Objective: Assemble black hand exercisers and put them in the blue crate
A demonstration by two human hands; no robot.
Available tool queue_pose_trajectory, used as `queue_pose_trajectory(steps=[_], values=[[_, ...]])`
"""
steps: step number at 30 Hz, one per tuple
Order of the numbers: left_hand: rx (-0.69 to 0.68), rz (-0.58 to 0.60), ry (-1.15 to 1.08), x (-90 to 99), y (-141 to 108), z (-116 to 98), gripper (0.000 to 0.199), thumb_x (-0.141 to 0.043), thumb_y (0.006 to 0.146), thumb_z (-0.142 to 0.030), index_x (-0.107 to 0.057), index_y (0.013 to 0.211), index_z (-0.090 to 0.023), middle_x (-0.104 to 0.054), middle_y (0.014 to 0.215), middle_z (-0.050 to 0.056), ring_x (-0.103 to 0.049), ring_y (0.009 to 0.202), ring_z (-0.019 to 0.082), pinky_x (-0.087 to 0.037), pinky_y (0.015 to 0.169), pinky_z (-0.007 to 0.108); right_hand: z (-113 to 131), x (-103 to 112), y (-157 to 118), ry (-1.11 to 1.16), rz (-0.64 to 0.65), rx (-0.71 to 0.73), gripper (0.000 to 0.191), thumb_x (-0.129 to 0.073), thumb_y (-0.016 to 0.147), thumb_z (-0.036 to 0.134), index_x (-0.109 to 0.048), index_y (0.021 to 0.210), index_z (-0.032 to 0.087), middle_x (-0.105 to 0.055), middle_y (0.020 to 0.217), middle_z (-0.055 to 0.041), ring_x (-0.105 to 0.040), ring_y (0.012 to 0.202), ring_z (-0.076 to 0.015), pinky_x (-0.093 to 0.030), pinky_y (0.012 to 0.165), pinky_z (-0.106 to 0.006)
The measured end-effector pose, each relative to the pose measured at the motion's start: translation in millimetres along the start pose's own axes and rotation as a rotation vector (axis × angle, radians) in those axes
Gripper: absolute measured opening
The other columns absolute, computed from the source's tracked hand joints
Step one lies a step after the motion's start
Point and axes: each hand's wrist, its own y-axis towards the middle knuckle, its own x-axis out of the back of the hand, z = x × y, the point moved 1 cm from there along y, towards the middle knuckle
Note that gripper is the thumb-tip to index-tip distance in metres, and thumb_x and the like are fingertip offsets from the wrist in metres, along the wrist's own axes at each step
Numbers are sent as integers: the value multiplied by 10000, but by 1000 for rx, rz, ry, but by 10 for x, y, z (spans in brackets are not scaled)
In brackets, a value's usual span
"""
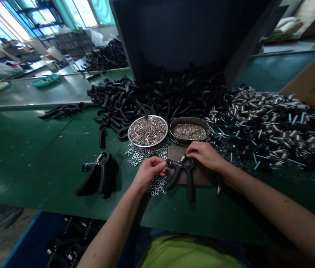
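Note:
A black hand grip strengthener [190,182] with a metal spring lies over a brown plate [203,180] on the green table. My left hand [150,171] pinches the knob at its left end, thumb and fingers together. With closed fingertips, my right hand [203,153] holds the upper part beside the spring. Left of my left hand, more assembled hand grips [101,175] stand together. Loose metal nuts [157,186] are scattered beneath and beside my left hand.
A round dish of small metal pins [148,130] and an oval tin of small metal parts [189,131] stand behind the plate. Black handles [160,93] are heaped at the back, spring-and-bolt parts [280,123] at right. A blue bin [31,238] holds finished-looking grips below the edge.

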Motion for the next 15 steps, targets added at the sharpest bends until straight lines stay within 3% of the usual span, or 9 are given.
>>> queue_pose_trajectory(steps=[4, 7, 11, 15], values=[[-27, 7, 51, -11, -47, -13, 275, -750, 627, -369, -604, 715, -153, -584, 600, -35, -527, 540, 75, -451, 561, 219, 93, 41, 39, -151, 90, 3, 124, -547, 799, 144, -663, 773, 179, -658, 843, -44, -596, 795, -160, -433, 733, -265], [-102, 13, 222, -67, -47, -108, 199, -706, 679, -331, -616, 730, -161, -596, 634, -31, -531, 573, 92, -438, 593, 234, 175, 83, 121, -284, 193, -22, 113, -555, 790, 164, -666, 790, 186, -667, 865, -56, -598, 802, -178, -417, 706, -269], [-333, 41, 564, -212, 16, -212, 91, -689, 715, -257, -648, 715, -177, -637, 774, 2, -578, 764, 142, -438, 756, 274, 244, 120, 274, -335, 317, -72, 92, -587, 740, 147, -664, 758, 194, -673, 778, -45, -604, 767, -185, -388, 629, -257], [-484, 99, 782, -383, 131, -175, 61, -718, 707, -229, -674, 692, -190, -646, 854, 15, -563, 896, 176, -393, 881, 316, 217, 110, 270, -293, 315, -81, 104, -601, 744, 177, -648, 831, 208, -669, 777, -11, -601, 751, -162, -388, 609, -236]])
